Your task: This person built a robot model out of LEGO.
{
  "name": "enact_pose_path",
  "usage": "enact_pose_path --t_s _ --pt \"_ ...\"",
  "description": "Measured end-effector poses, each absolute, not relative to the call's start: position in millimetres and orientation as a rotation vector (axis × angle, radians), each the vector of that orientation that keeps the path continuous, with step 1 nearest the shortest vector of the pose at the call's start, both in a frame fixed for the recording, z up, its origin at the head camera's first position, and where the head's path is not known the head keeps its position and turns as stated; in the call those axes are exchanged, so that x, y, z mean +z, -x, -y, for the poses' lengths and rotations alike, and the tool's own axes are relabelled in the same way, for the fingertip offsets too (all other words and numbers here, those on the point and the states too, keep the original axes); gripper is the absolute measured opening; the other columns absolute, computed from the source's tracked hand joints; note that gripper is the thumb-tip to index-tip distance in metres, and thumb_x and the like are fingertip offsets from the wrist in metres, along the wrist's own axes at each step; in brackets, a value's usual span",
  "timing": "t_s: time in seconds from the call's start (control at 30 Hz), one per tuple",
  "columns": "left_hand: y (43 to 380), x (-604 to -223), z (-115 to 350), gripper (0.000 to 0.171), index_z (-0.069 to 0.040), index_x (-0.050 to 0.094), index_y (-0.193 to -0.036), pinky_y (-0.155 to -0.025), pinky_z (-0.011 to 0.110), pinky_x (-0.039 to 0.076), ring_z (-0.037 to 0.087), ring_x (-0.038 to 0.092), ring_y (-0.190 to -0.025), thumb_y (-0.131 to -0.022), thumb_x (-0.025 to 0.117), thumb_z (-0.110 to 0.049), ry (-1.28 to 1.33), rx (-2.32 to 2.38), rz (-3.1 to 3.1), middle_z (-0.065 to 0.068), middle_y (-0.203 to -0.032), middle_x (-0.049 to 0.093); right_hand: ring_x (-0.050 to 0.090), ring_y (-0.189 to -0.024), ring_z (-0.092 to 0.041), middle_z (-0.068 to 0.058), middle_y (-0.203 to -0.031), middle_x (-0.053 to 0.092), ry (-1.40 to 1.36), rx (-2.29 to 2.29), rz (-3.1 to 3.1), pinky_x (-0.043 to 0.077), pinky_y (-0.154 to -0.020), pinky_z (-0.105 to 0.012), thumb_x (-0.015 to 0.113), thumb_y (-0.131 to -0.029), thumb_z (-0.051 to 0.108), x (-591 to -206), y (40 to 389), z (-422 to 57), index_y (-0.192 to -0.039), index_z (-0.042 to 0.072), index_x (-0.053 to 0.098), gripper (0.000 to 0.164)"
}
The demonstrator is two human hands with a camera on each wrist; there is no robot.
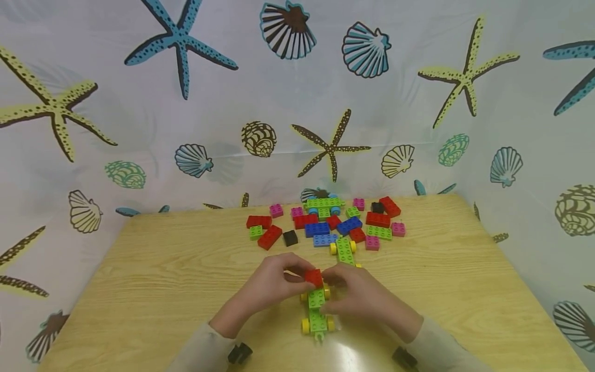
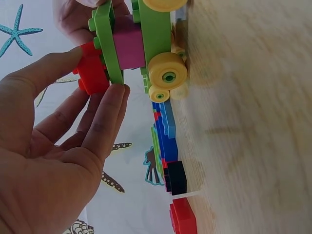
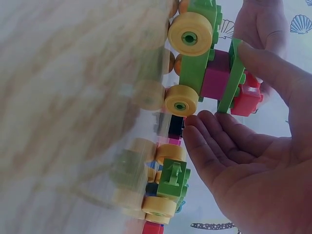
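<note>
A green wheeled car base (image 1: 318,321) with yellow wheels (image 2: 168,73) stands on the table before me. On it sits a magenta brick (image 2: 129,41), topped by a flat green plate (image 3: 231,78). A red brick (image 1: 313,278) is on the plate's far end. My left hand (image 1: 274,281) pinches the red brick, its fingertips also touching the plate's edge. From the other side, my right hand (image 1: 358,294) holds the green plate between thumb and fingers. The head view hides the magenta brick.
Another green car base (image 1: 345,249) with yellow wheels stands just beyond my right hand. A green base with blue wheels (image 1: 324,203) is at the table's back edge. Several loose bricks lie around it, including a black brick (image 1: 290,238) and a blue brick (image 1: 317,230).
</note>
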State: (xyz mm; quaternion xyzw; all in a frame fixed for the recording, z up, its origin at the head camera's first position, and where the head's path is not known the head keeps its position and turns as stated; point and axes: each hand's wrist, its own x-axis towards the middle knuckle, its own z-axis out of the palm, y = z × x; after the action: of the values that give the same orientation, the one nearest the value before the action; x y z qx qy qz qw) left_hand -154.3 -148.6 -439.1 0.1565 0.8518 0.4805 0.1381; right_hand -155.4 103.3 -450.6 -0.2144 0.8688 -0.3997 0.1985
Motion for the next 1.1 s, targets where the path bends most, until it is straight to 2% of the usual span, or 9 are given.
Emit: enact_pose_path --t_s 0.33,0.6,0.83,1.1 --pt "156.3 -445.9 152.1 0.027 -0.019 0.084 -0.124 -0.101 0.039 0.069 0.019 0.078 -0.118 -0.099 0.088 -0.026 -0.412 1.371 -2.445 -0.002 -0.124 0.083 0.069 -0.139 -0.03 -0.006 -0.148 0.074 0.589 -1.141 -2.406 0.055 -0.121 -0.059 0.096 -0.09 0.036 -449.8 155.7 -103.4 -0.148 0.014 0.07 0.067" --pt "155.9 -443.5 151.0 0.022 -0.018 0.085 -0.119 -0.1 0.038 0.069 0.017 0.078 -0.113 -0.099 0.088 -0.024 -0.485 1.352 -2.487 -0.001 -0.119 0.082 0.068 -0.143 -0.03 -0.004 -0.153 0.072 0.584 -1.196 -2.357 0.054 -0.122 -0.059 0.095 -0.091 0.031 -450.9 153.9 -102.1 -0.153 0.016 0.066 0.07" --pt "155.7 -439.8 151.3 0.02 -0.017 0.086 -0.117 -0.102 0.042 0.068 0.019 0.078 -0.113 -0.098 0.089 -0.022 -0.492 1.332 -2.498 0.0 -0.118 0.082 0.069 -0.142 -0.03 -0.004 -0.154 0.071 0.599 -1.243 -2.339 0.054 -0.123 -0.059 0.094 -0.092 0.029 -452.9 153.6 -100.6 -0.158 0.017 0.059 0.076" --pt "157.4 -437.6 149.0 0.022 -0.017 0.086 -0.118 -0.104 0.044 0.067 0.019 0.078 -0.114 -0.097 0.09 -0.021 -0.49 1.253 -2.531 -0.002 -0.117 0.081 0.071 -0.139 -0.025 0.002 -0.147 0.074 0.646 -1.302 -2.306 0.056 -0.122 -0.055 0.093 -0.093 0.026 -454.4 154.8 -101.7 -0.149 0.025 0.061 0.065"
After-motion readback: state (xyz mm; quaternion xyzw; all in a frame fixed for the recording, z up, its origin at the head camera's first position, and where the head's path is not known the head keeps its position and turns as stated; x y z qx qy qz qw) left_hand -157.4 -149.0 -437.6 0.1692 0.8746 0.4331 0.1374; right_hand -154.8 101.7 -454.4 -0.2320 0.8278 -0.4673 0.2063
